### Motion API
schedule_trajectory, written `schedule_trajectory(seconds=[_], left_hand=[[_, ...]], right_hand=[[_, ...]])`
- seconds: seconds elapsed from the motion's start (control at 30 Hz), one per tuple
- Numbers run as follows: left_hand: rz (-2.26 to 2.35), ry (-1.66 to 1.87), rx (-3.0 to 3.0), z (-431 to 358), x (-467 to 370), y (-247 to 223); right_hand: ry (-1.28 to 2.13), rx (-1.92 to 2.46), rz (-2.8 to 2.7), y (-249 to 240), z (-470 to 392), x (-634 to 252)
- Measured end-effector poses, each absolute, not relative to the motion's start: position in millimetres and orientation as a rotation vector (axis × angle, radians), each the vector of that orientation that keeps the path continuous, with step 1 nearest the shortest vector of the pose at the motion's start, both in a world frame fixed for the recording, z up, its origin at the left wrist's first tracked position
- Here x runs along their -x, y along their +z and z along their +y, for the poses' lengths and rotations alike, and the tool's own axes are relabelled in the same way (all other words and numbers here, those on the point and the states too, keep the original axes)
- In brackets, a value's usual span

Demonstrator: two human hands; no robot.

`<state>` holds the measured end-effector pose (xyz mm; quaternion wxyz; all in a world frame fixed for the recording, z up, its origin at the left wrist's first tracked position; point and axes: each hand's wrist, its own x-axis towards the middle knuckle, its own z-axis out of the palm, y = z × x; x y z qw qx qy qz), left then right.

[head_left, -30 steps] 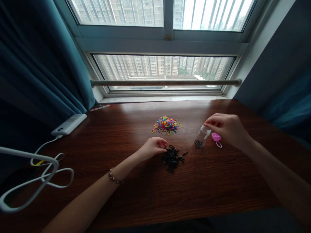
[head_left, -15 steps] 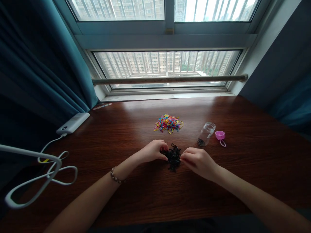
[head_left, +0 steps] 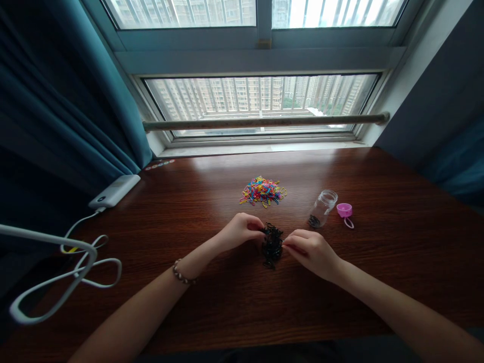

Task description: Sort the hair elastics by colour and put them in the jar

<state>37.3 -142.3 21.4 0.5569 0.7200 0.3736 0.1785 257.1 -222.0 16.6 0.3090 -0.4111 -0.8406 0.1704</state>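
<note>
A loose heap of small black elastic hair ties [head_left: 273, 245] lies on the wooden table between my hands. At its upper left edge, my left hand [head_left: 242, 231] has thumb and fingertips pinched on black hair ties. My right hand [head_left: 312, 250] reaches the heap's right edge, its thumb and fingers closed in a pinch; whatever is between them is hidden. Beyond my right hand a clear jar [head_left: 323, 205] leans to the right in view, with a few black pieces at its bottom. Beside it lies a pink lid [head_left: 344, 209] with a loop.
A heap of multicoloured small hair ties [head_left: 262, 191] lies farther back on the table [head_left: 212, 312]. At the left are a white power bank [head_left: 115, 191] and a looped white cable [head_left: 91, 258]. A blue curtain [head_left: 102, 91] and a metal rail [head_left: 264, 122] border the window.
My left hand has shifted slightly up, and its fingers have drawn closer together at the heap's edge. My right hand stays nearly in place. The whole view has shifted a little.
</note>
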Motion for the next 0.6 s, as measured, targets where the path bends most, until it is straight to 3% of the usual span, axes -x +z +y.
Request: schedule_trajectory(seconds=[0.33, 0.6], left_hand=[[0.851, 0.51, -1.497, -152, -46, 32], [0.854, 0.51, -1.184, -158, -49, 31]], right_hand=[[0.778, 1.16, -1.899, 26, -204, -229], [0.596, 1.043, -1.862, 25, -202, -225]])
